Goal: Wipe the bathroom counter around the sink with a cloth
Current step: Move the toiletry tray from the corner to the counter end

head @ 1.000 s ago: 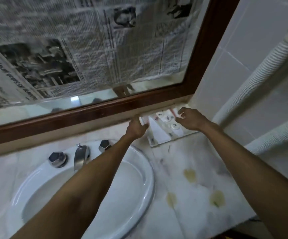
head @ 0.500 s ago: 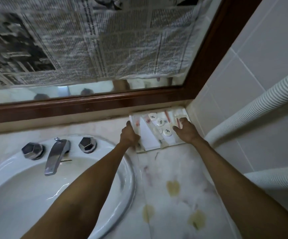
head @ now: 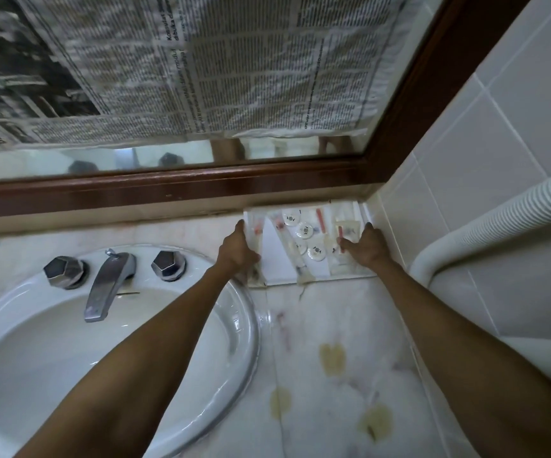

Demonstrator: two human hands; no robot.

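A white amenity tray (head: pixel 280 271) with round white caps and small packets sits in the counter's back right corner. My left hand (head: pixel 239 251) grips its left edge. My right hand (head: pixel 365 247) holds its right side, fingers over the packets. The marble counter (head: pixel 330 325) in front of the tray carries yellow stains (head: pixel 332 358). A white oval sink (head: pixel 234 332) lies to the left, under my left forearm. No cloth shows in this view.
A chrome faucet (head: pixel 107 285) with two faceted knobs (head: pixel 64 272) stands behind the basin. A wood-framed mirror (head: pixel 181 190) covered with newspaper lines the back. A white tiled wall (head: pixel 465 180) and ribbed white hoses (head: pixel 512 213) close off the right side.
My hands went from hovering at the tray's top to closing on its left and right edges. The view shifted down and right, closer to the tray.
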